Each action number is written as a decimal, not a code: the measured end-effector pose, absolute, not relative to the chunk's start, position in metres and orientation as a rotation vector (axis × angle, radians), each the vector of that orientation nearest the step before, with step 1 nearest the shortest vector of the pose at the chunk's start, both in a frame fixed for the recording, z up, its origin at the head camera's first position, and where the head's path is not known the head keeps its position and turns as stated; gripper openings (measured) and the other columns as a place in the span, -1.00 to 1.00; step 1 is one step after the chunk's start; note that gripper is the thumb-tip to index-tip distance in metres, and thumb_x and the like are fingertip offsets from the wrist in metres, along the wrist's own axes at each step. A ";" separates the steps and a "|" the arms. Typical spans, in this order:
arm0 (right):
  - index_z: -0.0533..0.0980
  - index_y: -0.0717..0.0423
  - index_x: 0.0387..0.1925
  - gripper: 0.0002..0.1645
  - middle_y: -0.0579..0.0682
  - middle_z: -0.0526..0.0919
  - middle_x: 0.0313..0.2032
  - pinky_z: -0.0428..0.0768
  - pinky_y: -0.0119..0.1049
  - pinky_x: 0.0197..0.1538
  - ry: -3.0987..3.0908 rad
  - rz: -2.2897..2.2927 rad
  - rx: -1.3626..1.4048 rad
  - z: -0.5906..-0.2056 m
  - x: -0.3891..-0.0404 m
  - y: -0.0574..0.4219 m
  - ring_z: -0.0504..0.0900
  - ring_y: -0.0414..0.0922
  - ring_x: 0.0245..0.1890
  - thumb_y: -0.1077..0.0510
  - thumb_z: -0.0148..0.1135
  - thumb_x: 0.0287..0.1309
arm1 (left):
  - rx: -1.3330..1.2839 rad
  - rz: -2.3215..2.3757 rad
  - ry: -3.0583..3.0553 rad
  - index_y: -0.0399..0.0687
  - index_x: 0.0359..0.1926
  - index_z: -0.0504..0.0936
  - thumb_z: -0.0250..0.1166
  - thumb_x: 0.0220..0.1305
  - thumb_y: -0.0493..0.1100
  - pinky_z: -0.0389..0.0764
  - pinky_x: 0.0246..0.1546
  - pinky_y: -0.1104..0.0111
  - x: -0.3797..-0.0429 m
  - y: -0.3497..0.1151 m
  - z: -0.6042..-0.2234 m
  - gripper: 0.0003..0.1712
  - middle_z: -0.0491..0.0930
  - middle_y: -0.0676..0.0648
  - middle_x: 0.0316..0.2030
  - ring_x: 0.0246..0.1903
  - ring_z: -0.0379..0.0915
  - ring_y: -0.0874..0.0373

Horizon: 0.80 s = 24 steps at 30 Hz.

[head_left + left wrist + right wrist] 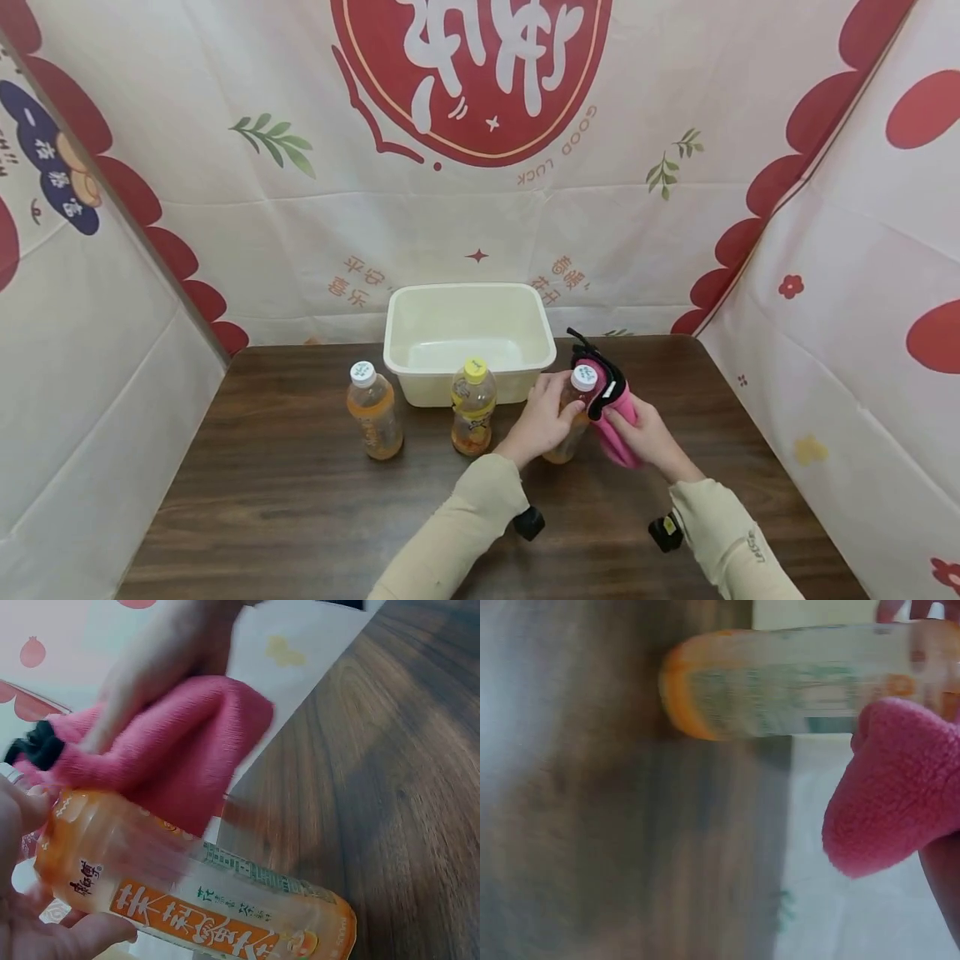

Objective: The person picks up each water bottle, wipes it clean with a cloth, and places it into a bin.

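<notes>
**Wiping seems in hand**

The left hand (542,423) grasps an upright, clear plastic bottle with orange label (202,889), before a cream plastic basin (427,387); the right hand (648,433) grips a pink fleecy cloth (184,746) against it — next probably calls for rubbing lower. Left fingers obstruct its top — leftward stand a yellow-capped plastic bottle (473,408) and a white-capped plastic bottle (377,418).

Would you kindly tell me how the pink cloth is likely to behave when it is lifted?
The pink cloth will probably flop, since it bends and bunches at the right hand. Its fuzzy surface suggests it should not be slippery. The black trim has a loose end jutting out, which might swing or snag.
</notes>
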State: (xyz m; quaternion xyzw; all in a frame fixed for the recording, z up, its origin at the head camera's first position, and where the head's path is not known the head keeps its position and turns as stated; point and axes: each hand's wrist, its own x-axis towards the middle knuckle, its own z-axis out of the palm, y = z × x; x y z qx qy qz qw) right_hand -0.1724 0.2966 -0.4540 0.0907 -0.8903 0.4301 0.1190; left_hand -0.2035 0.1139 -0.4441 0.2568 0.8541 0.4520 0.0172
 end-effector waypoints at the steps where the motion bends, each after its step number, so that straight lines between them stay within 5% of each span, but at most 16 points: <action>1: 0.45 0.37 -0.31 -0.88 0.11 0.58 -0.49 0.48 -0.41 -0.44 -2.600 1.279 0.242 -0.458 -0.170 0.297 0.44 -0.39 -0.54 0.38 0.15 0.07 | 0.789 1.407 2.650 -0.03 0.25 0.22 0.06 0.31 -0.07 0.38 0.00 0.25 -0.203 0.114 -0.444 -0.48 0.25 -0.13 0.08 0.02 0.20 0.03; 14: 0.49 0.32 -0.23 -0.76 0.03 0.60 -0.44 0.48 -0.37 -0.40 -2.830 1.161 0.215 -0.545 -0.169 0.309 0.47 -0.30 -0.50 0.23 0.21 0.09 | 0.830 1.387 2.619 0.01 0.28 0.16 0.03 0.32 -0.03 0.39 -0.01 0.23 -0.201 0.113 -0.439 -0.46 0.22 -0.12 0.09 0.02 0.19 0.04; 24: 0.50 0.26 -0.23 -0.75 0.01 0.59 -0.47 0.48 -0.37 -0.40 -2.803 1.262 0.114 -0.531 -0.171 0.307 0.48 -0.30 -0.52 0.14 0.20 0.12 | 0.807 1.399 2.600 -0.03 0.28 0.16 0.04 0.32 -0.04 0.37 -0.02 0.22 -0.204 0.109 -0.441 -0.45 0.23 -0.14 0.11 0.01 0.19 0.01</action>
